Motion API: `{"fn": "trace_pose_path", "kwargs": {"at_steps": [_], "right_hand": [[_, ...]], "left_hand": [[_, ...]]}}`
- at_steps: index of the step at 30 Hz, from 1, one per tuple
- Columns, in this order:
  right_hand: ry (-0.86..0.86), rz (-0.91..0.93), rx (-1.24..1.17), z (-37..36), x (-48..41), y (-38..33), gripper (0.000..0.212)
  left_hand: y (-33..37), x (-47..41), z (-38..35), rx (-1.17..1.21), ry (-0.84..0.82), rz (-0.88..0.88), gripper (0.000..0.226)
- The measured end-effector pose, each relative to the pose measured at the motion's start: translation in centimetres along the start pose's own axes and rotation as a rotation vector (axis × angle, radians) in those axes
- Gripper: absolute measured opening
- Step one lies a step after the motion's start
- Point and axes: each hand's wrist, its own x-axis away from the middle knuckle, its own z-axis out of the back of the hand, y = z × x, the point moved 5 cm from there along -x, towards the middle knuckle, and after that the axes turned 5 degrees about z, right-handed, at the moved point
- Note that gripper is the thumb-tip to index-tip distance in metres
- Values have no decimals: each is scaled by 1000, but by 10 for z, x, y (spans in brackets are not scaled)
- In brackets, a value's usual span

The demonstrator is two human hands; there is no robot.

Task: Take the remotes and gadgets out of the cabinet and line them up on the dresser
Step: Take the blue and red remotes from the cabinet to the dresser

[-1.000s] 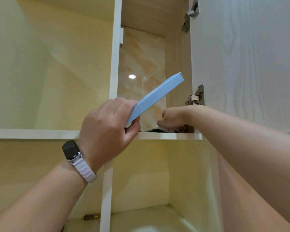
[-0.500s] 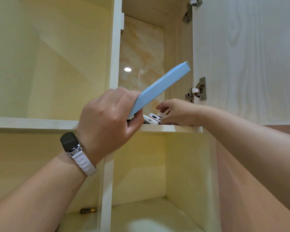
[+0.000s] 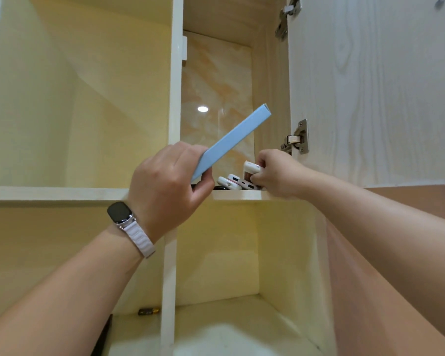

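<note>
Overhead, the right hand (image 3: 275, 173) pinches a small white plastic gadget (image 3: 252, 167) just above the white cabinet shelf (image 3: 239, 195); the left hand (image 3: 165, 186) grips a slim light-blue slab (image 3: 231, 142) slanting upward.

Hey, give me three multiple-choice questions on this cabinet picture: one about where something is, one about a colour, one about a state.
1. Where does the small dark-and-brass object lie?
A) lower left compartment
B) upper left compartment
C) upper right compartment

2. What colour is the flat slim box gripped by the left hand?
A) red
B) light blue
C) black

3. What is the right hand doing?
A) hanging idle
B) clenched on nothing
C) pinching a small white gadget

Answers:
1 A, it rests on that compartment's floor.
2 B, its broad face shows pale blue.
3 C, fingers curl round the gadget.
</note>
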Motion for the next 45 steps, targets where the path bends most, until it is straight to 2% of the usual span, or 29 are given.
{"fn": "trace_pose_path", "kwargs": {"at_steps": [5,8,11,15,18,22,26,35,39,45], "right_hand": [[261,100,-83,23,25,-5,28],[422,220,-203,40,51,-13,19],[581,352,-346,54,84,-22,18],[691,334,-559,62,124,-22,21],[678,238,-684,53,144,-10,18],[622,140,-885,25,173,14,19],[521,-33,-929,-7,214,33,23],[402,-347,-825,-68,334,31,26],[338,-552,-724,-106,389,16,33],[301,-839,-599,-137,480,-14,30]], "left_hand": [[0,-3,5,81,-43,184,16],[6,-1,10,142,-59,339,19],[19,2,15,181,-87,432,21],[43,8,26,218,-137,500,22],[57,19,34,252,-174,552,21],[75,51,44,348,-234,735,19],[99,96,51,458,-354,887,20],[135,229,82,812,-598,1243,21],[147,286,106,950,-729,1335,23],[177,373,142,1179,-950,1556,15]]}}
